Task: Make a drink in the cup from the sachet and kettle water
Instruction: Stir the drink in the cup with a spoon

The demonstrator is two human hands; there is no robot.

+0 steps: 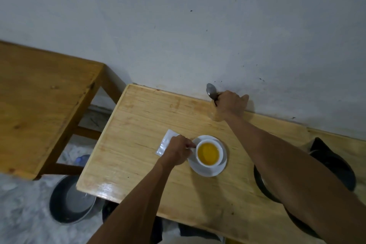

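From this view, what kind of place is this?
Probably a plain room at home, used for simple food and drink. A cup of yellow drink stands on a saucer on a wooden table against a bare marked wall, and a basin sits on the floor.

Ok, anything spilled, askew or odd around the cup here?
Nothing spilled: the cup sits upright on its saucer, full of yellow drink. The right hand holds a spoon up by the wall, away from the cup. The left hand is at the cup's side.
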